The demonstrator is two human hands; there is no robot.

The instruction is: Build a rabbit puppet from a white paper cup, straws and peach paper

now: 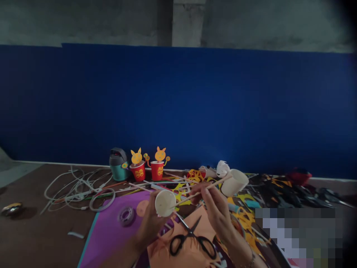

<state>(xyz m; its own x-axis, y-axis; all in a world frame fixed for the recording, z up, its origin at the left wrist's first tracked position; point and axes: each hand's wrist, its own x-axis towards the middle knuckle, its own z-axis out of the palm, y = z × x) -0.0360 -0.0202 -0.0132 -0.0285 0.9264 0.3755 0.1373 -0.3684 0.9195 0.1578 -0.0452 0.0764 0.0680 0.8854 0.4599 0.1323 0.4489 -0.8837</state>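
My left hand [149,223] is wrapped round a paper cup [163,204], its pale open mouth turned toward me. My right hand [217,210] pinches a thin wooden stick [216,183] that slants down to the left. The stick's lower end reaches the cup's mouth; whether it touches the inside I cannot tell. Below the hands, black-handled scissors [190,233] lie spread on orange paper [160,255]. Left of my left hand, a roll of tape [126,216] rests on purple paper [107,238].
Two red paper cups [137,172] with orange paper cat figures stand at the back, beside a teal and grey container [118,167]. White cables [63,190] coil at left. A white paper cup [234,182] and yellow paper scraps [247,223] lie at right. A blue partition [178,104] rises behind.
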